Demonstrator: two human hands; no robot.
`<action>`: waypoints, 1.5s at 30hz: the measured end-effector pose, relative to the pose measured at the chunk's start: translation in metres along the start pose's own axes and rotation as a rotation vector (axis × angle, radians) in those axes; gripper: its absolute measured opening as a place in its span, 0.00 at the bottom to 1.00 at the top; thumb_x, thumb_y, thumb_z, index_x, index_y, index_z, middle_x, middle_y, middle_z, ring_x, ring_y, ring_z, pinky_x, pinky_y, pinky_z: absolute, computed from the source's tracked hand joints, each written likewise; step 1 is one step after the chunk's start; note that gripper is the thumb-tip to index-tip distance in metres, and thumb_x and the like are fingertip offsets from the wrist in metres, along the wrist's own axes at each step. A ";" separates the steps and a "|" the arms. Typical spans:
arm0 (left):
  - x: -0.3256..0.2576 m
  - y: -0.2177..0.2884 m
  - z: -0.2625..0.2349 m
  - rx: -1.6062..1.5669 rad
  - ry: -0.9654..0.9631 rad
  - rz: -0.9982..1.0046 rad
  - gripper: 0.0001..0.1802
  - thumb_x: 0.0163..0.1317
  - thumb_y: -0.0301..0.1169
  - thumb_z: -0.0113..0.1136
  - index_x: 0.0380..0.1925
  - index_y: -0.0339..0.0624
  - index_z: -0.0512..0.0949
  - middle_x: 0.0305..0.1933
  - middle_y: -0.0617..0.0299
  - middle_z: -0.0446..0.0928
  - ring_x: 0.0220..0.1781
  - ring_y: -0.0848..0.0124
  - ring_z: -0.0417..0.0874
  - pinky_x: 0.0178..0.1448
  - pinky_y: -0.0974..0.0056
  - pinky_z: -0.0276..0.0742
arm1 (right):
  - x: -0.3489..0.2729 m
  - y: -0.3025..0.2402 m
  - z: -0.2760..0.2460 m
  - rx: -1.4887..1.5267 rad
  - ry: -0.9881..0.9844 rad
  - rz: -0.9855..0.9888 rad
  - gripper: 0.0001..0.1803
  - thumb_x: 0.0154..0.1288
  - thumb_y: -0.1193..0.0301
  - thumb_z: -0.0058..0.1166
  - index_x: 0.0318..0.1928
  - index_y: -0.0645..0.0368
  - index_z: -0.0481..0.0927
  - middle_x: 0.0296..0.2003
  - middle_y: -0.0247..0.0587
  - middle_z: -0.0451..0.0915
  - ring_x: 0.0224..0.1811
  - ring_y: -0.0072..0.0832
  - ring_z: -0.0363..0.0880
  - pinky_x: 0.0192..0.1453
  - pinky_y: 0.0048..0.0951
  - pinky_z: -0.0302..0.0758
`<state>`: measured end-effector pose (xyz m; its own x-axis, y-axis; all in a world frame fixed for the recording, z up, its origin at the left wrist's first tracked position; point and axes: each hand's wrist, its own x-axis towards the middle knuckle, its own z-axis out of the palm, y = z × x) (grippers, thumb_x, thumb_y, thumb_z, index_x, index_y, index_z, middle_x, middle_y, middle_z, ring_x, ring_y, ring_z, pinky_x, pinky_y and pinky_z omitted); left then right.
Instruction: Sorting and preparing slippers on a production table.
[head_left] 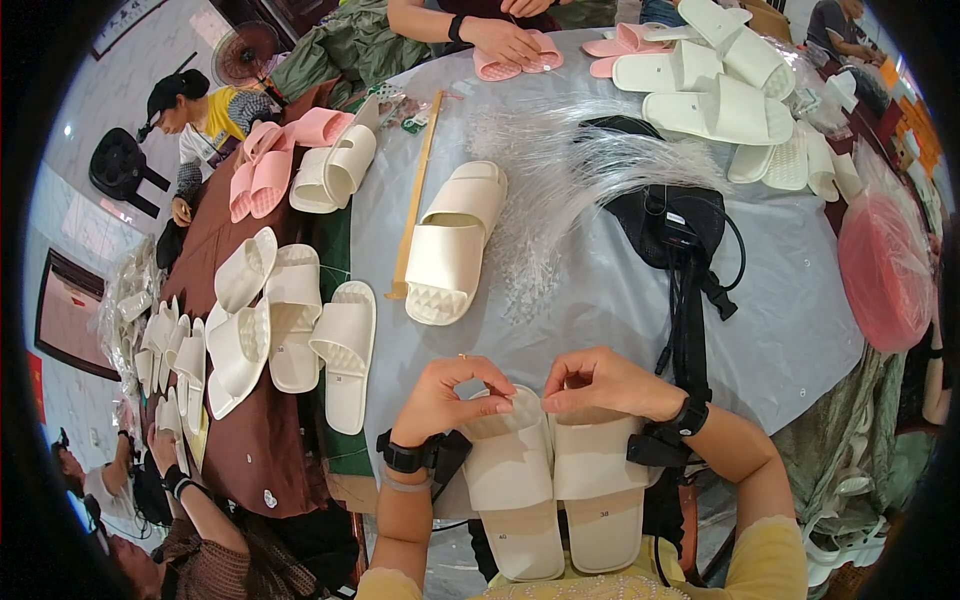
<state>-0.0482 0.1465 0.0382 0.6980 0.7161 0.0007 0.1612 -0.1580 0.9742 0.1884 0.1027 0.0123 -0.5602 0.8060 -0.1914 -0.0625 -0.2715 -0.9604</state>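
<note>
Right in front of me lies a pair of cream slide slippers side by side, the left slipper [510,480] and the right slipper [598,460], with their toe ends away from me. Over the left one's toe, my left hand [462,392] is closed in a pinch. My right hand [612,384] pinches too, close by at the inner toe edge of the right slipper. Whatever is between the fingertips is too small to tell. Both wrists carry black strapped devices. Beyond my hands, a stacked cream pair of slippers [455,245] rests on the grey sheet.
Loose clear plastic strands [560,190] are spread over the grey table cover [780,290]. Beside them lies a black pouch [668,222] with straps. A wooden ruler [418,200] lies left. Cream slippers [292,320] and pink slippers [265,170] crowd the left side. Co-workers' hands [505,42] work opposite.
</note>
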 end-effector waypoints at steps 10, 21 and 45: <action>0.000 0.001 0.000 -0.015 -0.014 -0.005 0.09 0.46 0.23 0.68 0.30 0.38 0.80 0.29 0.63 0.79 0.33 0.75 0.78 0.39 0.71 0.72 | 0.001 0.005 0.000 -0.023 0.052 -0.059 0.09 0.56 0.68 0.61 0.34 0.59 0.80 0.26 0.26 0.76 0.27 0.12 0.67 0.32 0.17 0.64; 0.002 0.005 0.003 0.077 0.018 0.002 0.07 0.49 0.22 0.64 0.30 0.38 0.80 0.28 0.64 0.78 0.32 0.75 0.77 0.39 0.71 0.71 | 0.001 0.002 -0.002 0.112 0.088 0.054 0.12 0.61 0.64 0.56 0.37 0.61 0.79 0.25 0.25 0.74 0.26 0.12 0.66 0.31 0.16 0.63; 0.005 -0.039 -0.013 -0.165 0.144 0.028 0.05 0.54 0.25 0.61 0.30 0.37 0.75 0.28 0.64 0.76 0.29 0.77 0.76 0.34 0.71 0.74 | 0.012 -0.004 0.022 -0.857 -0.277 0.131 0.30 0.56 0.46 0.53 0.51 0.54 0.75 0.35 0.42 0.79 0.36 0.30 0.76 0.39 0.29 0.71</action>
<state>-0.0600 0.1654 0.0036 0.5920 0.8045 0.0490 0.0185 -0.0744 0.9971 0.1637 0.1015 0.0181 -0.7049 0.6110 -0.3603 0.5891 0.2212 -0.7772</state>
